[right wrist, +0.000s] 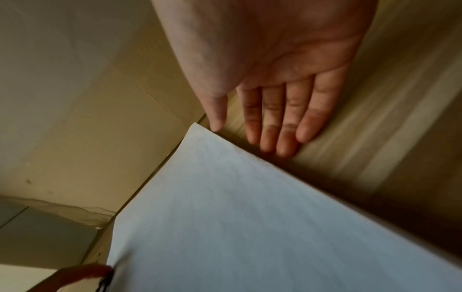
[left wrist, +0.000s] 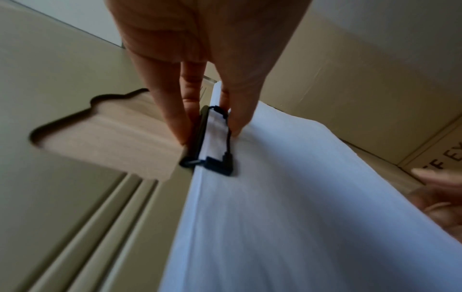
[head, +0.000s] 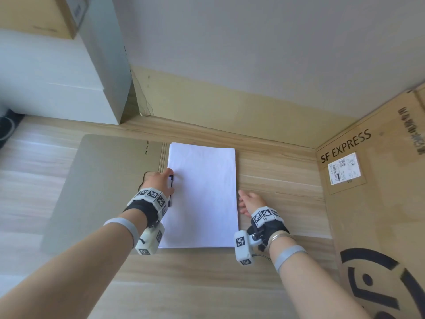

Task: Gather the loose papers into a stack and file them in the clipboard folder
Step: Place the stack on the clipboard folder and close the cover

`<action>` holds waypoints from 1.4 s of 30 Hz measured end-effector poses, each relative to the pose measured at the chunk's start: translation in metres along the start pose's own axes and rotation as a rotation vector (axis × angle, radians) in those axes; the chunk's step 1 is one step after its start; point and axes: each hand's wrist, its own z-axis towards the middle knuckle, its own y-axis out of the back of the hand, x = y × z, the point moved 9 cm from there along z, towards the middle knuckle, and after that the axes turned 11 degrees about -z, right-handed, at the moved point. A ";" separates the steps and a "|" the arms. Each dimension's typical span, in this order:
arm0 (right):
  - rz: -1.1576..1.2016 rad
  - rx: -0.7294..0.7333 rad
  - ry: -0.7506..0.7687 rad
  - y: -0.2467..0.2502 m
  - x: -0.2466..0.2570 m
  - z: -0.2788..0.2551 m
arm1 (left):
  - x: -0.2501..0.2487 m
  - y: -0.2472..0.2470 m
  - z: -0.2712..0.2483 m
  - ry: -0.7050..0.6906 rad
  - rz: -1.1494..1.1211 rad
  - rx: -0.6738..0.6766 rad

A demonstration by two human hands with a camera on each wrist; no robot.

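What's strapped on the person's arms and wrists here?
Bare forearms, no sleeves. Each wrist has a black strap carrying white blocks printed with black-and-white square markers, plus a white camera pod below. A grey band circles each forearm; a metal bangle is on the right.

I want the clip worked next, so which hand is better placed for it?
Left. The left hand already has its fingers on either side of the black clip; the right hand lies flat beside the paper stack.

Clipboard folder point(head: 99, 185): right half hidden under paper stack point(head: 202, 196); black clip point(left wrist: 215, 138) partly covered by left hand point(head: 158, 180).
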 end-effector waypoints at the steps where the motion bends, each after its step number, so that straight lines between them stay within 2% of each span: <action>1: 0.040 -0.004 -0.012 0.002 -0.002 -0.005 | 0.007 0.002 -0.004 0.031 -0.077 -0.019; 3: 0.086 0.006 -0.020 0.002 -0.008 -0.012 | 0.026 0.015 -0.012 0.111 -0.168 -0.107; 6: 0.108 0.024 -0.003 -0.004 -0.010 -0.022 | 0.077 0.049 -0.025 0.253 -0.146 -0.246; 10: 0.106 -0.009 0.007 -0.008 -0.007 -0.030 | 0.152 0.079 -0.042 0.487 -0.112 -0.280; 12: 0.110 -0.038 0.003 -0.009 -0.007 -0.031 | 0.172 0.086 -0.052 0.549 -0.077 -0.291; 18: 0.121 -0.126 0.009 -0.007 -0.006 -0.036 | 0.179 0.098 -0.059 0.579 -0.026 -0.317; 22: 0.111 -0.148 0.005 -0.006 -0.004 -0.044 | 0.183 0.118 -0.059 0.554 -0.044 -0.265; 23: 0.101 -0.150 0.007 -0.006 -0.004 -0.045 | 0.182 0.129 -0.059 0.519 -0.056 -0.244; 25: 0.090 -0.152 0.001 -0.004 -0.006 -0.045 | 0.167 0.154 -0.057 0.365 -0.083 -0.190; 29: 0.126 -0.138 0.008 -0.003 -0.009 -0.051 | 0.101 0.207 -0.070 0.063 -0.046 -0.127; 33: 0.157 -0.085 0.044 -0.004 -0.007 -0.061 | 0.003 0.207 -0.107 -0.205 -0.202 0.115; 35: 0.172 -0.039 0.060 -0.006 -0.005 -0.066 | -0.047 0.184 -0.122 -0.289 -0.258 0.195; 38: 0.157 -0.018 0.073 0.003 -0.008 -0.077 | -0.116 0.121 -0.132 -0.418 -0.272 0.323; 40: 0.146 -0.053 0.093 0.015 -0.015 -0.080 | -0.154 0.070 -0.132 -0.513 -0.174 0.381; 42: 0.203 -0.054 0.108 0.020 -0.024 -0.077 | -0.182 0.022 -0.127 -0.566 0.010 0.366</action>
